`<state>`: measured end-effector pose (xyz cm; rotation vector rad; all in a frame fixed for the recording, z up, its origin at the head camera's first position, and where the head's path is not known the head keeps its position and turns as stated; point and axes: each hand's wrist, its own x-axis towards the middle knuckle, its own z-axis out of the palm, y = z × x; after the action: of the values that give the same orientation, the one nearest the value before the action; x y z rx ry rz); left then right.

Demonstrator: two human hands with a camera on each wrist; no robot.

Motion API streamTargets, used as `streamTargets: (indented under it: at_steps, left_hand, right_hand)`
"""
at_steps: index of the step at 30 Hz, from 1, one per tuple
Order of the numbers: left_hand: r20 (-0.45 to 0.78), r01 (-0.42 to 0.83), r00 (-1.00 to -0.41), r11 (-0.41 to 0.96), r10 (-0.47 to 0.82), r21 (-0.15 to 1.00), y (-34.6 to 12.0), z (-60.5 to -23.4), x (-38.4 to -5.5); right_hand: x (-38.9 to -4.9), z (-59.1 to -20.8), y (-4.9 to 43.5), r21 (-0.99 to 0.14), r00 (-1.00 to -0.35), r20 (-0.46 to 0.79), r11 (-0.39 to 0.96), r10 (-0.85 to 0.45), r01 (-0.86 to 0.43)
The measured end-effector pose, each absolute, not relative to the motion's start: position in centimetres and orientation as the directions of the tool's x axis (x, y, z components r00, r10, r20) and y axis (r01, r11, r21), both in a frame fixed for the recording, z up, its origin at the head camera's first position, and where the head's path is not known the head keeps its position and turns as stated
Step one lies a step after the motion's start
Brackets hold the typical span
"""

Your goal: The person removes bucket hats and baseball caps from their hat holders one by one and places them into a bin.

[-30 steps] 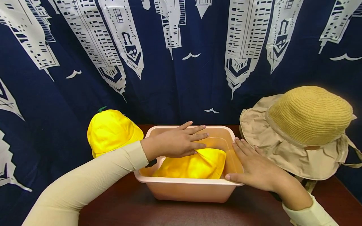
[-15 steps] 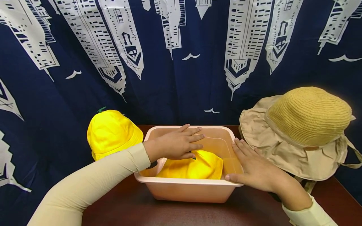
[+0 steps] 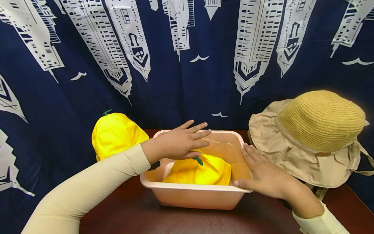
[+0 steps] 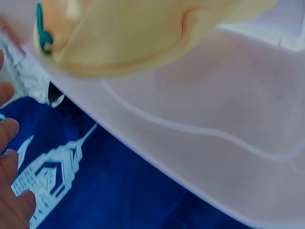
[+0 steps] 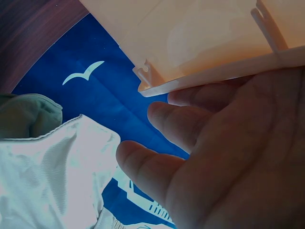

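A yellow cloth hat (image 3: 201, 172) with a green leaf tab lies inside a pink plastic basin (image 3: 195, 196). Over it my left hand (image 3: 179, 143) is held with fingers spread and fairly straight. In the left wrist view, those fingers (image 4: 7, 131) are apart from the hat (image 4: 119, 43), which shows its leaf. My right hand (image 3: 264, 174) rests against the basin's right rim, fingers straight and thumb on the front corner. The right wrist view has the right hand's palm (image 5: 228, 157) beneath the rim of the basin (image 5: 200, 38).
Another yellow hat (image 3: 117, 135) with a green leaf stands left of the basin, partly behind my left sleeve. At the right is a wide-brimmed hat (image 3: 321, 120) with straw-coloured crown and beige brim. A dark-red tabletop (image 3: 187, 222) meets a navy skyline-print cloth (image 3: 187, 94).
My left hand dipped slightly, then rose a little off the hat, so the green leaf now shows. The hat's top has sunk and its right edge shifted slightly left. My right hand stayed put.
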<state>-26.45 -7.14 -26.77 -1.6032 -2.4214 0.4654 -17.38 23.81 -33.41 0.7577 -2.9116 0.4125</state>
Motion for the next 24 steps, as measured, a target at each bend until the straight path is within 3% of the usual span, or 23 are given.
streamTargets:
  at_steps: [5, 11, 24]
  left_hand:
    - [0.026, 0.813, -0.465, 0.439, 0.885, -0.383, -9.1, -25.0, -26.3]
    - [0.102, 0.752, -0.514, 0.505, 0.851, -0.424, -12.5, -23.8, -26.5]
    - [0.213, 0.597, -0.705, 0.728, 0.676, -0.336, -20.9, -22.5, -27.4]
  right_hand:
    - [-17.4, -33.3, 23.8, -0.234, -0.869, 0.166, 0.838, -0.465, -0.493]
    - [-17.3, -33.4, 23.7, -0.246, -0.877, 0.156, 0.842, -0.454, -0.480]
    - [-17.3, -33.5, 23.7, -0.256, -0.873, 0.163, 0.835, -0.460, -0.488]
